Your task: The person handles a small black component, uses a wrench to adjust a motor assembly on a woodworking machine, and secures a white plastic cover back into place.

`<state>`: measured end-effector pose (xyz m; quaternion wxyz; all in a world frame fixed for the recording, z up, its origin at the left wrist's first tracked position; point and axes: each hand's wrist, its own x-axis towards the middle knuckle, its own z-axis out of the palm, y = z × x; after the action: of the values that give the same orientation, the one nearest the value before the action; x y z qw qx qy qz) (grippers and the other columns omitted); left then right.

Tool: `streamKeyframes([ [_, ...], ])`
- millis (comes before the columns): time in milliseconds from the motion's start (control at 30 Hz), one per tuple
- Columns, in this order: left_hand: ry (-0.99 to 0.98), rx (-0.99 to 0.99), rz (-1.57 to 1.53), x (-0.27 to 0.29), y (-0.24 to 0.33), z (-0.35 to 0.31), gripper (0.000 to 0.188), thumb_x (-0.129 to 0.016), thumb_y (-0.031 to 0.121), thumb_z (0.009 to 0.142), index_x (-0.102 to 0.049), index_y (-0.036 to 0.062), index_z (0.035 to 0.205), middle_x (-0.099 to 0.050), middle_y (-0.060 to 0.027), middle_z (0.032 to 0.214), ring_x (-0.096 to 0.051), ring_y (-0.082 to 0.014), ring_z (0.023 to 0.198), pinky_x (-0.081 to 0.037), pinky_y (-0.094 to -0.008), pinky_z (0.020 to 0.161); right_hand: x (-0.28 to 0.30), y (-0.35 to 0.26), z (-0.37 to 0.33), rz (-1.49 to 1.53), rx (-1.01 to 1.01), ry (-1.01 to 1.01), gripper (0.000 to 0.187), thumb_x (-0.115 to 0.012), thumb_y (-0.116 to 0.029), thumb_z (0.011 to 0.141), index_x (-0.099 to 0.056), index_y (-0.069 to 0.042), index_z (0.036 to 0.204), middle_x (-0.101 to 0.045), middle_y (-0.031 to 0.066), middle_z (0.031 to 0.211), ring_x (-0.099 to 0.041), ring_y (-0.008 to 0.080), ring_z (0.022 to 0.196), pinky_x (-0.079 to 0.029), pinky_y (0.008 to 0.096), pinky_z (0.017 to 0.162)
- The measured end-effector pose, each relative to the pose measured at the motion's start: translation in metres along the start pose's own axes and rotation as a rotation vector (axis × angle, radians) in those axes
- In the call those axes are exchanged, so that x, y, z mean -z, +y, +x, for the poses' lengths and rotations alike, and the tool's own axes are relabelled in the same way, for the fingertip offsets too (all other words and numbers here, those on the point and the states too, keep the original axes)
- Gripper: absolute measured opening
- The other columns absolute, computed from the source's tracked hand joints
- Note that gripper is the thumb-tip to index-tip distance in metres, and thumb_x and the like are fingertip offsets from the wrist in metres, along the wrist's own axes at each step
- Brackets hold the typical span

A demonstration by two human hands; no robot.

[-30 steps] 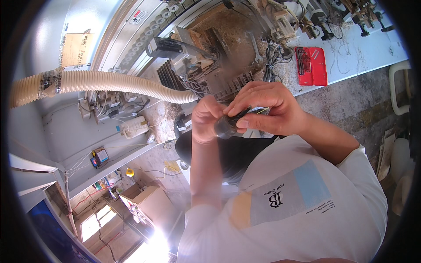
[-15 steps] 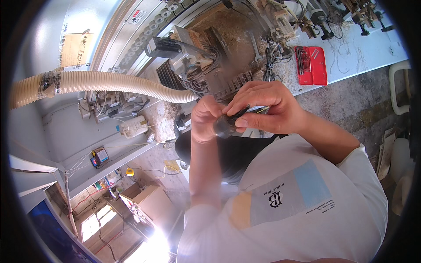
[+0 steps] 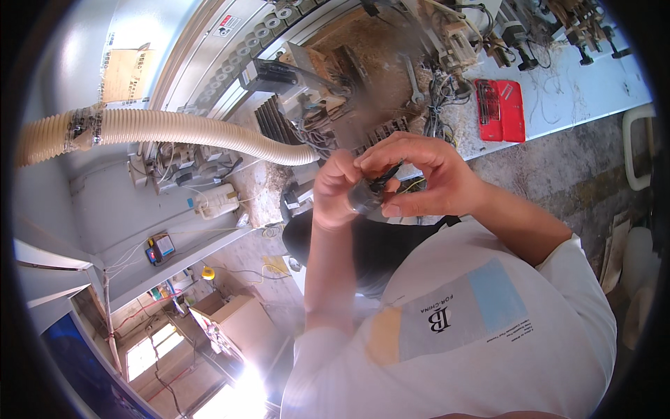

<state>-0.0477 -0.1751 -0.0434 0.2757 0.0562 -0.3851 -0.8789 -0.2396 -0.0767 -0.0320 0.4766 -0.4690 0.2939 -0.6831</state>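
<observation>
Over my lap, my left hand [image 3: 333, 190] is closed around a dark, smooth cylindrical part [image 3: 364, 197], its exact kind unclear. A black piece [image 3: 385, 179] juts from the part's upper right side. My right hand [image 3: 436, 174] curves over it from the right, fingertips at the black piece and close to my left fingers. The right thumb lies beside the cylinder's right edge, with a gap between thumb and index finger. A thin yellow-green wire [image 3: 417, 184] shows in that gap. My right fingers partly hide where the pieces meet.
Beyond my hands stands a dusty machine with cables [image 3: 317, 115]. A ribbed cream hose [image 3: 202, 133] runs in from the left. An open red tool case [image 3: 513, 112] lies on the pale machine bed [image 3: 586, 87] at right. A wrench [image 3: 413, 78] rests behind.
My right thumb has shifted off the dark part, widening the gap to the index finger. The part has turned slightly, and more of the black piece shows. The view has shifted a little.
</observation>
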Motion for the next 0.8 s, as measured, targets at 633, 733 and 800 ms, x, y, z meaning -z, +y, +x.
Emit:
streamKeyframes([
  [633,0.15,0.126,0.009,0.011,-0.001,-0.007,0.033,-0.071,0.018,0.097,-0.049,0.0034,0.117,-0.069,-0.0242,0.112,-0.073,-0.0341,0.093,-0.063,-0.0451,0.079,-0.004,0.042,0.01,0.593,-0.366,0.063,0.039,-0.077,0.004,0.083,-0.066,0.001,0.12,-0.055,0.0163,0.135,-0.068,0.0195,0.1,-0.06,0.0287,0.068],
  [733,0.191,0.119,0.055,0.019,-0.005,-0.008,0.034,-0.071,0.018,0.097,-0.05,0.0038,0.118,-0.069,-0.0216,0.11,-0.073,-0.033,0.094,-0.062,-0.0454,0.079,0.0,0.059,0.012,0.616,-0.37,0.064,0.036,-0.076,0.004,0.084,-0.065,0.003,0.119,-0.056,0.0163,0.133,-0.068,0.0169,0.089,-0.059,0.0294,0.064],
  [800,0.267,0.106,0.079,0.02,-0.007,-0.008,0.034,-0.072,0.019,0.097,-0.05,0.0035,0.118,-0.069,-0.0199,0.11,-0.072,-0.032,0.096,-0.061,-0.0445,0.078,0.001,0.066,0.016,0.604,-0.381,0.075,0.036,-0.076,0.002,0.084,-0.065,0.003,0.119,-0.056,0.0162,0.133,-0.068,0.0157,0.087,-0.059,0.0285,0.066],
])
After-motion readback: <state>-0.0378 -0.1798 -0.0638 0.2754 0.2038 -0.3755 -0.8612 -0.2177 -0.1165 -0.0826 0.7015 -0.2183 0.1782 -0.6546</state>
